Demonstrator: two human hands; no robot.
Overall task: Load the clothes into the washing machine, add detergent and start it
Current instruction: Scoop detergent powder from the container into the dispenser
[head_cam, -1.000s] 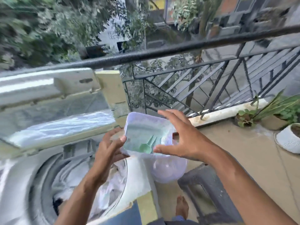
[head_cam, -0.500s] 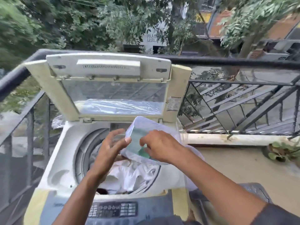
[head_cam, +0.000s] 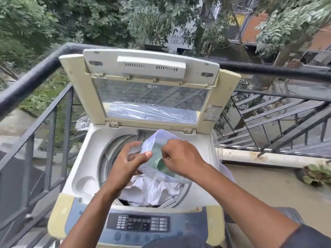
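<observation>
Left hand: gripping detergent tub
Right hand: pinching scoop inside tub
Drum: white clothes

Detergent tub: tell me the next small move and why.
Probably lift out the green scoop with the right hand and tip it over the clothes. The left hand holds the open tub above the drum, the right fingers are inside at the scoop, and the lid is up.
</observation>
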